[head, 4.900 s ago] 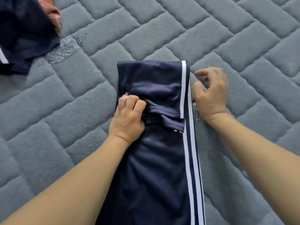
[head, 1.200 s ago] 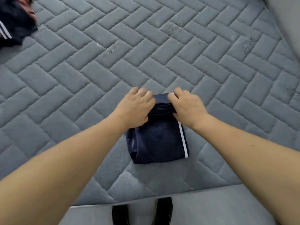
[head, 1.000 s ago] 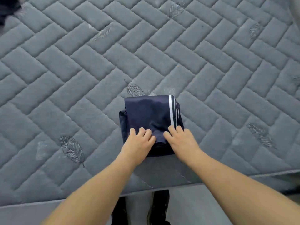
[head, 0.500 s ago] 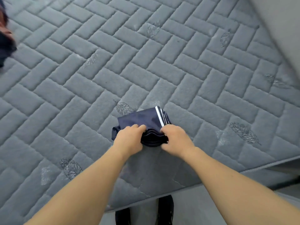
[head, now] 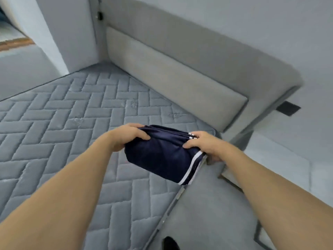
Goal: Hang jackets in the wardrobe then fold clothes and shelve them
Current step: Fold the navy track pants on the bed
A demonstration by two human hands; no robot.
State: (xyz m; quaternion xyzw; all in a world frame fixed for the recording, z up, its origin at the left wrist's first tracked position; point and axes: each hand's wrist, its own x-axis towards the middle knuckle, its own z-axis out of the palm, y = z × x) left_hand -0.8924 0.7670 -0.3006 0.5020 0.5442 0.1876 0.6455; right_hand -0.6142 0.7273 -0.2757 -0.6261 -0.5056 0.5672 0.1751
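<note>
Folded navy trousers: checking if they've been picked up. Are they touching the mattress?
Apart. The head view shows the folded navy trousers lifted between left hand and right hand, above the mattress.

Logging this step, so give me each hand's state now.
Left hand: grips the left end of the folded navy garment.
Right hand: grips the garment's right end, by the white stripes.

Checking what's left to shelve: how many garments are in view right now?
1. A folded navy garment with white stripes, held up over the mattress edge between the left hand and right hand. Others may lie outside this view.
</note>
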